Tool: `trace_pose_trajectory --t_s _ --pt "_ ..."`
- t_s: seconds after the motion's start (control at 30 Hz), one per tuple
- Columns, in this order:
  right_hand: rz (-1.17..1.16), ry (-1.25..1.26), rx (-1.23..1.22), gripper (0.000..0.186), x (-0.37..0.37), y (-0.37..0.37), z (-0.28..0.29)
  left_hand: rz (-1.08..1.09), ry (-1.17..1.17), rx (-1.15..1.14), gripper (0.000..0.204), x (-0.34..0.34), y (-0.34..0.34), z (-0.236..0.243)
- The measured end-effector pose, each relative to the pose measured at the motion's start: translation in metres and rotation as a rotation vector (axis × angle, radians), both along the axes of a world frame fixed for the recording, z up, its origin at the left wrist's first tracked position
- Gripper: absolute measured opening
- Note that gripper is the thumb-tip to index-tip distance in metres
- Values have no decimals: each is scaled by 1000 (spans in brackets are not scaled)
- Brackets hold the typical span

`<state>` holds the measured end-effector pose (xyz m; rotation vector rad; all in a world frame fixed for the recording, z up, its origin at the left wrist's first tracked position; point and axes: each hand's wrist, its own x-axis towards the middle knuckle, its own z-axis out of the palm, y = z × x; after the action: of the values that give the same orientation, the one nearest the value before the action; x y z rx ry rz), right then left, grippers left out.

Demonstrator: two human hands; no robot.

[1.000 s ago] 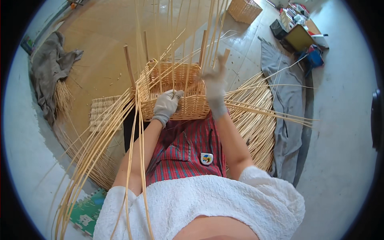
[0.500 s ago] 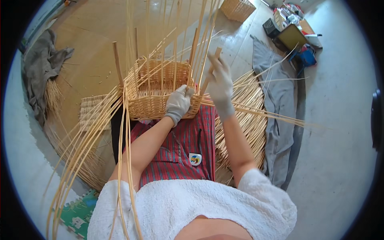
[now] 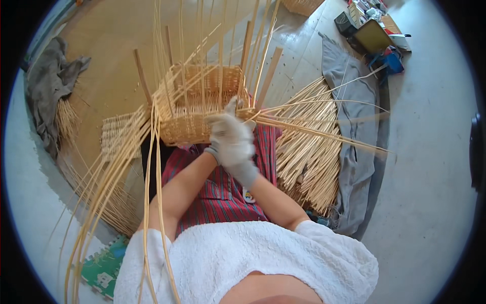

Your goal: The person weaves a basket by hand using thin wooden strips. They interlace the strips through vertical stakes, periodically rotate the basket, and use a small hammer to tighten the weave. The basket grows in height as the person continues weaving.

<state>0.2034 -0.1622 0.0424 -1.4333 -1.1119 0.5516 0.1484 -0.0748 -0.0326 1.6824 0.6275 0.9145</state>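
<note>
A half-woven rectangular wicker basket point(image 3: 185, 130) rests on my lap, its tall pale stakes point(image 3: 220, 55) standing up from the walls. Wooden sticks point(image 3: 269, 76) rise at its corners. My left hand point(image 3: 232, 105), in a pale glove, grips the front rim near the right corner, thumb up over the edge; most of it is hidden. Crossing in front of it is my gloved right hand point(image 3: 237, 144), smeared by motion, against the front wall. Its fingers cannot be made out. Long loose canes point(image 3: 111, 167) trail from the left corner, and more canes point(image 3: 324, 134) stick out to the right.
A heap of cut canes point(image 3: 309, 167) lies at my right beside a grey cloth point(image 3: 354, 177). Another dark cloth point(image 3: 48, 96) covers canes at the left, near a flat woven piece point(image 3: 119, 131). Boxes and clutter point(image 3: 372, 38) stand at the far right, another basket point(image 3: 302, 6) at the top.
My right hand has come down and left from the stick at the right corner and now crosses over my left hand. The view has shifted slightly.
</note>
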Motion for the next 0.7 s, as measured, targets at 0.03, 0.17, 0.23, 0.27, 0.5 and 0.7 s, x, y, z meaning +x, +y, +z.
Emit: trace_pose_trajectory --t_s 0.03,0.17,0.23,0.27,0.5,0.7 --pt "101 -5 -15 44 -13 21 23 -20 -179 -177 76 3 1 -12" --pt "-169 -282 77 59 27 41 82 -208 -304 -430 52 -22 25 21" --pt "-194 11 -132 46 72 41 76 -111 -446 -540 30 -31 28 27" --pt "-84 -100 -331 43 102 39 49 -113 -518 -612 25 -37 28 34" --pt "-402 -594 -449 37 78 41 7 -154 -211 -34 28 -10 61 114" --pt "-480 -586 -432 21 78 59 2 -229 -228 -27 58 59 61 115"
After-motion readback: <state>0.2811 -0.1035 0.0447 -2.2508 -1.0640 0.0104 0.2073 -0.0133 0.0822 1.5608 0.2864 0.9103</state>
